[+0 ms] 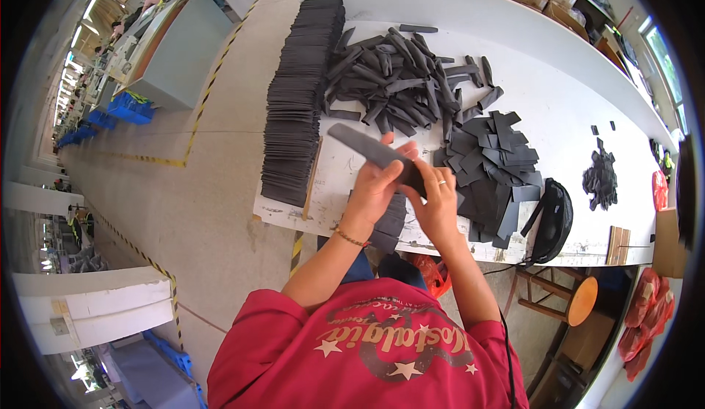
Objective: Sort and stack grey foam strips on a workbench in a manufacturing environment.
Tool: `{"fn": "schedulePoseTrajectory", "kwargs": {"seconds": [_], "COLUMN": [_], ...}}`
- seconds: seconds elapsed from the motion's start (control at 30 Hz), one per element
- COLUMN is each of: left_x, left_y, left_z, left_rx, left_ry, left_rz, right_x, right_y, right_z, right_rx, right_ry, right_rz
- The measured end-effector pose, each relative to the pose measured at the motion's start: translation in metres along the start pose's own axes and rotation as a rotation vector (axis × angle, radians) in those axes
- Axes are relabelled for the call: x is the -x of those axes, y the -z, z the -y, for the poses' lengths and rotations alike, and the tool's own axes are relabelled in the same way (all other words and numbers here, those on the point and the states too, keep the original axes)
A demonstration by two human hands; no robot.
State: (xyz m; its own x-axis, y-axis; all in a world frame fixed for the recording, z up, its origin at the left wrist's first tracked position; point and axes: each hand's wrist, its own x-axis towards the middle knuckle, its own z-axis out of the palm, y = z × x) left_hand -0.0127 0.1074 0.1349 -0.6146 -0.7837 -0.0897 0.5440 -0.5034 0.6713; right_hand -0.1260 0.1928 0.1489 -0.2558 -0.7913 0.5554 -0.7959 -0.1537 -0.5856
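Observation:
Above the near edge of the table, my left hand [373, 192] and my right hand [440, 200] grip one long dark grey strip of sheet material [356, 142]. It looks curled or folded lengthwise and slants up to the left. My left thumb presses on its upper face, while my right fingers close round its lower right end. Below the hands, a small stack of dark pieces [390, 225] lies at the table edge, partly covered. Ahead is a heap of rolled dark pieces [400, 78]. Flat dark rectangles [492, 167] lie heaped right of my right hand.
A long, tightly packed row of dark pieces [297, 100] runs along the left side of the white table [573, 115]. At the right are a black bag [554, 222], small dark scraps [601, 178] and a wooden stool [581, 300]. A raised ledge [470, 5] borders the back.

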Motion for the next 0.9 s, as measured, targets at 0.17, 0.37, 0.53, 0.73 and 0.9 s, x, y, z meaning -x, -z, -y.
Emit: {"fn": "schedulePoseTrajectory", "kwargs": {"seconds": [0.17, 0.37, 0.53, 0.73, 0.9], "left_x": [-0.008, 0.004, -0.002, 0.008, 0.010], "left_y": [0.006, 0.002, 0.011, -0.004, 0.005], "left_z": [0.005, 0.021, -0.003, 0.021, 0.020], "left_rx": [0.049, 0.093, 0.021, 0.124, 0.157], "left_ry": [-0.032, -0.058, -0.106, -0.013, 0.011], "left_rz": [0.064, 0.006, -0.092, -0.035, -0.054], "right_x": [0.016, 0.018, 0.019, 0.010, 0.011], "right_y": [-0.008, -0.018, -0.005, -0.010, 0.004], "right_z": [0.007, 0.000, 0.006, 0.003, 0.007], "right_rx": [-0.016, -0.093, -0.074, -0.139, -0.046], "right_ry": [-0.024, 0.017, -0.008, 0.100, 0.048], "right_rz": [0.039, 0.117, 0.122, 0.132, 0.162]}}
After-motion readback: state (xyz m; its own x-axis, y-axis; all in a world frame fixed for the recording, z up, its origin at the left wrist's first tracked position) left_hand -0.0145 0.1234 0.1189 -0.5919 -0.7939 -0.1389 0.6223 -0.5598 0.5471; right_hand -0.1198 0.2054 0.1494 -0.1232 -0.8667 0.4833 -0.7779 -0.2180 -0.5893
